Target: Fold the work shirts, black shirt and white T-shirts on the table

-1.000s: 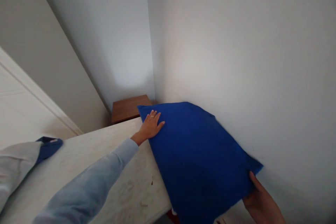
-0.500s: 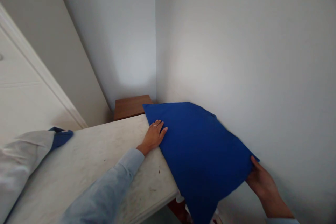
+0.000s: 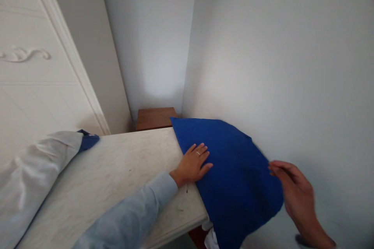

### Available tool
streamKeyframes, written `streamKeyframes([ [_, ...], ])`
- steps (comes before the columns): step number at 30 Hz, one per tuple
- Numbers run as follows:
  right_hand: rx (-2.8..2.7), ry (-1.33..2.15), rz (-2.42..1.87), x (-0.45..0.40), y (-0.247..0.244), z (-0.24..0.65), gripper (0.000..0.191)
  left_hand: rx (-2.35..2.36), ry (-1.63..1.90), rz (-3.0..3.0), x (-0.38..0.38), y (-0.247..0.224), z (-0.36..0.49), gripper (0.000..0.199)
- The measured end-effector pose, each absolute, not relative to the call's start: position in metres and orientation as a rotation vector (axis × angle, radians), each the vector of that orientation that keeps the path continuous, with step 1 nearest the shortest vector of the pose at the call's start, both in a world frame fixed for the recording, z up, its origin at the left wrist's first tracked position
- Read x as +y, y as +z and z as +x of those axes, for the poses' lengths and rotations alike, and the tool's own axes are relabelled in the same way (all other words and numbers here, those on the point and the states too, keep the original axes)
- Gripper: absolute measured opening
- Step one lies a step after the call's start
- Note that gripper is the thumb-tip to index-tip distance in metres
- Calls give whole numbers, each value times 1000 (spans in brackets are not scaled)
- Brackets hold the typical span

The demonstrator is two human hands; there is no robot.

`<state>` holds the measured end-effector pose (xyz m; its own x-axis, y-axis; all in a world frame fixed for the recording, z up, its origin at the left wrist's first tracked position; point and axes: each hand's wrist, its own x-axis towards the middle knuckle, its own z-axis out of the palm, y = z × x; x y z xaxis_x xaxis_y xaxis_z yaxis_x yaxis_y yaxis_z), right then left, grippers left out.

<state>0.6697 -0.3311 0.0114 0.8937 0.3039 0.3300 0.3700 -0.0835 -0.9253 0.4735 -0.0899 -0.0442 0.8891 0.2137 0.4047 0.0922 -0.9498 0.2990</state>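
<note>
A large piece of blue cloth [image 3: 230,163] lies over the right end of a whitish table top [image 3: 125,167], and its lower part hangs past the edge. My left hand [image 3: 193,163] rests flat on the cloth's left side, fingers spread, with a ring on one finger. At the cloth's right edge, near the wall, my right hand [image 3: 295,188] pinches the fabric between thumb and forefinger. Below that pinch the cloth drapes in a rounded, shaded fold.
A pale garment with a blue end [image 3: 49,159] lies at the table's left. Behind the table stands a brown wooden surface [image 3: 154,117] in the corner. A white cabinet [image 3: 52,70] rises at left, and a pale wall [image 3: 277,66] borders the right side.
My right hand has shifted its hold up along the cloth's right edge, and the fabric there now droops. My left hand sits slightly nearer on the cloth. The view has turned left.
</note>
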Motion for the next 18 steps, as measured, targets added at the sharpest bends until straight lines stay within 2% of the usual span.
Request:
streamKeyframes([
  [4, -1149, 113, -1766, -224, 37, 676, 37, -63, 518, 2817, -126, -47, 470, 71],
  [9, -1790, 140, -2063, -83, 26, 705, 45, -73, 432, 2813, -131, -49, 469, 75],
  [12, -1830, 216, -2283, -30, 8, 726, 47, -72, 439, 2812, -129, -50, 468, 76],
  [18, -1818, 302, -2364, 8, -22, 756, 47, -76, 479, 2775, -132, -54, 467, 79],
])
